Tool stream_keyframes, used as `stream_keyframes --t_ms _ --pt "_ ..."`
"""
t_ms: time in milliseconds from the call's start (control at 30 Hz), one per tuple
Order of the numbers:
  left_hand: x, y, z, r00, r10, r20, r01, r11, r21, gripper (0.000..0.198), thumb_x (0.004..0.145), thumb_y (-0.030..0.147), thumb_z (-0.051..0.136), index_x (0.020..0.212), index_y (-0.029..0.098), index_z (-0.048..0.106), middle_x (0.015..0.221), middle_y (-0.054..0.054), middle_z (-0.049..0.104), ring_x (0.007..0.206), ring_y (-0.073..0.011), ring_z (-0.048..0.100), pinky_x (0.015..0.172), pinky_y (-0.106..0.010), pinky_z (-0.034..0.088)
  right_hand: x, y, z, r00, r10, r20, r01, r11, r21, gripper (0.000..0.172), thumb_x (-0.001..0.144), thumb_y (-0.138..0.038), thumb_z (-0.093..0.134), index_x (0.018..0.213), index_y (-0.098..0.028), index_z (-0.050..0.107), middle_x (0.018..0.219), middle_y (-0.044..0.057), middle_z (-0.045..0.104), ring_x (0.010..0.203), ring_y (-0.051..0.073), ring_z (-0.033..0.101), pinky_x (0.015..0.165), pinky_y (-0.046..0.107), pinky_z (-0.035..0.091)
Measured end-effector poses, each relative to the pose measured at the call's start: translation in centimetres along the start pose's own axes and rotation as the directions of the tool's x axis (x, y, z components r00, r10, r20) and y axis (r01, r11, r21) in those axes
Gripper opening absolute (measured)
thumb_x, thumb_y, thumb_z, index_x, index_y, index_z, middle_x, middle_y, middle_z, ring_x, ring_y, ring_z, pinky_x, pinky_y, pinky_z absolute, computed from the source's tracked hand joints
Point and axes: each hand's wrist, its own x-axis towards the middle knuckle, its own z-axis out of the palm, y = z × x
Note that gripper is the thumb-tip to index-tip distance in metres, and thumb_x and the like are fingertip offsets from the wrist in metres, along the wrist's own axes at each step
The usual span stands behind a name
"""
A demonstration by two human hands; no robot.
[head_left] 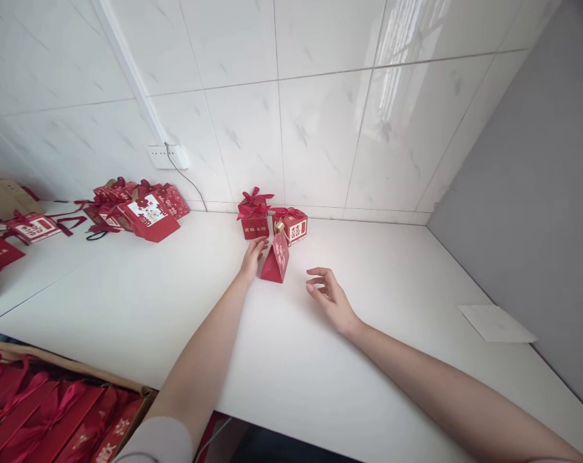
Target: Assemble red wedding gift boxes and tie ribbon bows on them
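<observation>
1. White tabletop (291, 366) looks slick, so I'd steady things from both sides.
2. Pair of ribboned boxes (298, 230), centre of frame, right behind: careful not to snag them.
3. Right hand (331, 297), right of centre: fingers loosely curled, nothing in them.
4. Left hand (254, 258): fingers slightly spread beside the box; can't tell if touching.
5. Triangular red box (275, 262), mid-frame: probably thin card, go gentle.
6. Gold piece (278, 227) up top: don't squash it imo.

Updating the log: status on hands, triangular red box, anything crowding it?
Left hand open beside triangular red box, contact unclear. Right hand open, empty, apart to its right. Box standing on table; ribbon-tied boxes close behind.
</observation>
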Motion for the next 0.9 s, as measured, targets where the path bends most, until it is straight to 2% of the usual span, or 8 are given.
stream_keyframes --t_ms 100,233,333,467,567,667,767,900 --pt "-1.2 0.8 0.6 0.996 0.027 0.084 -0.028 0.999 0.020 0.052 0.085 0.057 0.048 0.123 0.021 0.052 0.127 -0.008 0.059 0.110 -0.0227 0.058 0.089 -0.033 0.046 0.1 0.1 -0.1 0.999 -0.007 0.039 0.007 1.000 0.001 0.039 0.091 -0.046 0.053 0.125 -0.030 0.043 0.138 0.007 0.045 0.119 0.022 0.051 0.095 0.041 0.046" --pt "-2.9 1.9 -0.4 0.972 -0.001 0.233 -0.027 0.993 0.115 0.059 0.079 0.056 0.062 0.124 0.020 0.055 0.108 -0.009 0.066 0.093 -0.0236 0.063 0.082 -0.036 0.048 0.1 0.1 -0.1 0.993 -0.037 0.116 0.031 0.998 0.045 0.053 0.092 -0.046 0.053 0.139 -0.034 0.032 0.151 0.006 0.034 0.134 0.023 0.041 0.109 0.047 0.035" --pt "-3.7 2.4 0.0 0.955 0.055 0.293 -0.112 0.977 0.181 0.076 0.073 0.051 0.071 0.138 0.025 0.043 0.132 -0.012 0.054 0.123 -0.0303 0.050 0.099 -0.044 0.041 0.2 0.0 -0.1 0.988 -0.048 0.150 0.037 0.997 0.072 0.063 0.091 -0.046 0.057 0.144 -0.035 0.025 0.154 0.006 0.030 0.139 0.023 0.034 0.113 0.050 0.028" --pt "-4.8 2.5 2.4 0.835 0.201 0.511 -0.343 0.918 0.199 0.117 0.066 0.045 0.080 0.153 0.029 0.003 0.157 -0.015 0.019 0.145 -0.0353 0.017 0.112 -0.052 0.027 0.3 0.4 -0.3 0.986 -0.064 0.152 0.044 0.990 0.132 0.065 0.089 -0.044 0.060 0.145 -0.034 0.027 0.155 0.006 0.029 0.141 0.022 0.030 0.114 0.049 0.027" --pt "-5.7 2.8 3.8 0.799 0.312 0.513 -0.443 0.884 0.152 0.130 0.058 0.043 0.085 0.153 0.026 -0.002 0.155 -0.018 0.023 0.141 -0.0358 0.027 0.112 -0.050 0.028 0.6 0.9 -0.4 0.993 -0.057 0.104 0.034 0.976 0.213 0.053 0.091 -0.044 0.057 0.139 -0.031 0.036 0.147 0.007 0.042 0.136 0.021 0.039 0.113 0.047 0.031" --pt "-6.1 3.8 4.1 0.847 0.403 0.346 -0.456 0.886 0.086 0.098 0.070 0.051 0.074 0.149 0.022 0.023 0.138 -0.016 0.048 0.122 -0.0301 0.050 0.103 -0.044 0.039 0.8 1.2 -0.2 0.999 -0.039 0.003 0.037 0.964 0.264 0.038 0.092 -0.044 0.055 0.125 -0.029 0.048 0.131 0.005 0.057 0.123 0.021 0.052 0.106 0.044 0.039" --pt "-6.2 5.4 3.6 0.872 0.446 0.201 -0.476 0.869 0.137 0.042 0.084 0.050 0.059 0.109 0.017 0.063 0.101 -0.008 0.062 0.092 -0.0212 0.060 0.087 -0.036 0.046 0.8 1.1 0.0 0.997 -0.028 -0.070 0.048 0.954 0.295 0.029 0.092 -0.044 0.054 0.115 -0.027 0.053 0.124 0.004 0.060 0.113 0.020 0.057 0.098 0.039 0.046" --pt "-6.7 7.3 3.5 0.864 0.481 0.150 -0.503 0.841 0.200 0.024 0.079 0.040 0.068 0.072 0.017 0.067 0.096 -0.007 0.061 0.093 -0.0201 0.059 0.089 -0.034 0.046 0.7 0.6 0.0 0.993 0.003 -0.122 0.031 0.960 0.280 0.024 0.095 -0.044 0.047 0.109 -0.026 0.055 0.118 0.003 0.062 0.107 0.020 0.059 0.095 0.036 0.047"
